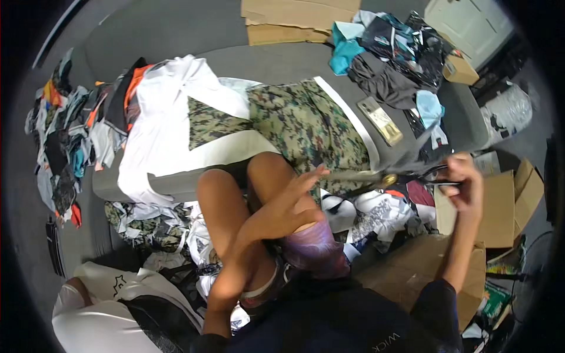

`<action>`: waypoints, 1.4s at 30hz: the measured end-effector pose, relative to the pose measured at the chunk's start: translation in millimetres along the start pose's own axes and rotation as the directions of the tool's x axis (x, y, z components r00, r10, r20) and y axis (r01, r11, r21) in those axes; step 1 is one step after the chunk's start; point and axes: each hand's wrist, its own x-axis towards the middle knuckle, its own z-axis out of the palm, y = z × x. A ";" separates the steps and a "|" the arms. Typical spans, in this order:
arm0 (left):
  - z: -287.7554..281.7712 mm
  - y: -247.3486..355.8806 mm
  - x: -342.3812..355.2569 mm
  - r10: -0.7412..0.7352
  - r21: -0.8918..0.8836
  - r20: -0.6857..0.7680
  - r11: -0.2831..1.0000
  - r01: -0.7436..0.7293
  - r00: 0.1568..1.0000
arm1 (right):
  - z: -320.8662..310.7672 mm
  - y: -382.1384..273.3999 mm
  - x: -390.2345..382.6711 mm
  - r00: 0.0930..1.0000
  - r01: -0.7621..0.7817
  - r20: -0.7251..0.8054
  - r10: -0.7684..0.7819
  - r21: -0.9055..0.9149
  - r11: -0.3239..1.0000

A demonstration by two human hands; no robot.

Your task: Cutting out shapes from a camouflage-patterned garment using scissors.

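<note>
My right hand (462, 182) grips a large pair of scissors (389, 180) by the black handles. Their blades look apart, blurred, and point left toward my left hand. My left hand (288, 203) is raised over my thighs with its fingers stretched out beside the blade tips; whether it touches them I cannot tell. Beyond the scissors, a camouflage-print cloth (312, 120) with a white border lies spread on the grey sofa (229, 56). White fabric pieces (162, 112) lie to its left, and another camouflage panel (215, 123) is among them.
A phone (379, 120) lies on the sofa, near dark and teal clothes (385, 76). Fabric scraps pile up on the left (65, 138) and on the floor (376, 215). Open cardboard boxes (494, 212) stand at right. Someone in white (112, 317) is at lower left.
</note>
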 end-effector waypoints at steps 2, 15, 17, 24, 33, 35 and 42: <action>-19.4 25.4 -25.5 -0.057 -0.140 0.051 0.988 0.064 0.997 | 26.4 45.8 25.5 0.882 -0.326 0.447 0.148 0.353 0.877; 42.0 70.6 -123.6 -0.369 -0.025 -0.430 0.917 0.398 0.824 | 135.9 259.9 -25.3 0.617 -0.753 0.653 0.439 0.328 0.571; 42.5 78.8 -124.7 -0.474 0.200 -0.377 0.797 0.570 0.796 | 124.0 255.2 -18.1 0.591 -0.736 0.650 0.477 0.193 0.649; 44.4 104.3 -135.6 -0.593 0.151 0.483 0.781 0.606 0.644 | 98.0 230.1 16.2 0.296 -0.349 0.580 0.759 -0.674 0.651; -107.5 101.5 -22.6 -0.431 0.266 0.271 0.893 0.363 0.861 | 76.9 184.4 156.4 0.788 0.462 0.300 -0.537 -0.865 0.194; -136.7 56.4 18.3 -0.299 0.391 0.010 0.879 0.272 0.954 | 70.0 205.6 219.7 0.798 0.114 0.258 -0.545 -0.952 -0.283; -241.0 -85.9 103.4 -0.283 0.720 -0.244 0.588 0.369 0.927 | 41.4 201.1 402.3 0.913 0.041 0.143 -0.382 -0.964 -0.262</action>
